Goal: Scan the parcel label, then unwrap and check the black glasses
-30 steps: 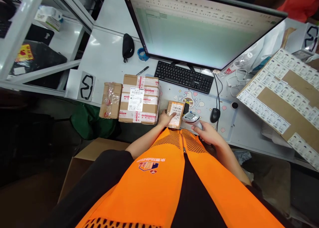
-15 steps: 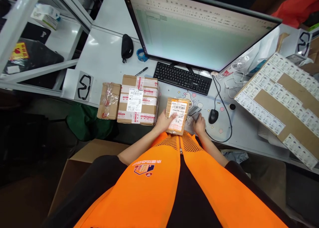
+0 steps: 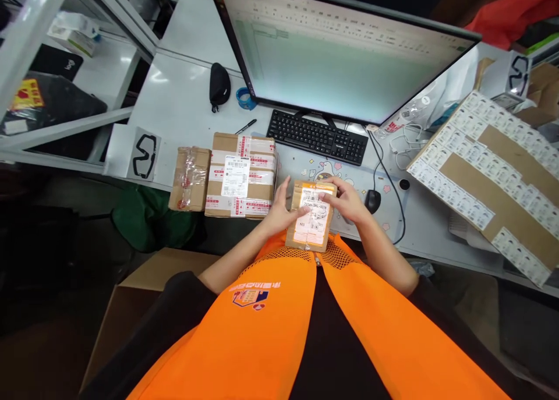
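A small taped cardboard box [image 3: 296, 234] with an orange-and-white shipping label is tilted up against the front of my vest. My left hand [image 3: 279, 215] is at its left side, thumb across the label and fingers stretched up alongside. My right hand [image 3: 348, 202] grips the upper right corner, thumb on the label and fingers behind the edge. A larger box [image 3: 216, 176] with red-and-white tape and a white label sits to the left, beside another small taped box [image 3: 187, 179]. Under my right hand, a greyish thing on the mat is mostly hidden.
Behind the box are a black keyboard [image 3: 317, 137] and a large monitor [image 3: 345, 56]. A corded mouse [image 3: 372, 201] lies on a patterned desk mat [image 3: 297, 161]. Cardboard covered in stickers [image 3: 463, 181] leans at the right. An open carton [image 3: 144, 272] stands below the desk.
My right hand has left the greyish object on the mat and come up onto the small box. The box has dropped slightly toward me, and my left fingers have spread along its side.
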Tool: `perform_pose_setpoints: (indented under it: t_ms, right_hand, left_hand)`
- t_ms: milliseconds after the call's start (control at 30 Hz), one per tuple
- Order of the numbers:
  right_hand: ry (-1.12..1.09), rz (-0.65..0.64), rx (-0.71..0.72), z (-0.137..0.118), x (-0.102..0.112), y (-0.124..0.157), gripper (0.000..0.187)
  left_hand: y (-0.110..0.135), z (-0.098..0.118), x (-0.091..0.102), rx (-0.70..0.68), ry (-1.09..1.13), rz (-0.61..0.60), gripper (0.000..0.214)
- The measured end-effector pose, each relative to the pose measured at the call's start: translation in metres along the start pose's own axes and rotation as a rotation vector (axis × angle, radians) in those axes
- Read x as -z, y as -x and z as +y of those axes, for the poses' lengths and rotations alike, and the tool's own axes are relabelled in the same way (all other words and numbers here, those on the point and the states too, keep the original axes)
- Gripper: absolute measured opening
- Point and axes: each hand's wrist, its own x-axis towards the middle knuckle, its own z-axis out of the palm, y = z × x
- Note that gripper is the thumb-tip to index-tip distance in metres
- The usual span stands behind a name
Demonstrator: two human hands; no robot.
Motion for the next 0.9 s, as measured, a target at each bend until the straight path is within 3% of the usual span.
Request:
perform_pose_setpoints:
  t_ms: [100,200,367,567,733,900]
  right_hand:
    - [-0.027,-0.04,0.026,-0.001,-0.005,-0.001,0.043]
    - [-0.014,-0.064,0.033,-0.003,-0.007,-0.001,0.043]
    - [-0.003,-0.059,-0.011,0.001,-0.009,0.001,0.045]
    - [0.017,-0.091,0.01,0.003,-0.007,0.003,0.045]
    - [0.042,-0.12,0.057,-0.004,-0.006,0.001,0.046]
    - [0.063,-0.094,0.067,-0.008,-0.011,0.0,0.045]
  left_hand:
    - [-0.009,0.003,0.007,-0.042,0.152,-0.091,0.091]
    - [-0.013,0.001,0.005,-0.062,0.177,-0.049,0.067]
    - [-0.01,-0.007,-0.005,-0.045,0.198,0.026,0.048]
    - [-0.017,0.0,0.001,-0.048,0.152,0.02,0.042]
    - [-0.028,0.018,0.017,-0.248,0.051,-0.02,0.035]
    - [-0.03,0.02,0.011,-0.264,0.086,0.062,0.037]
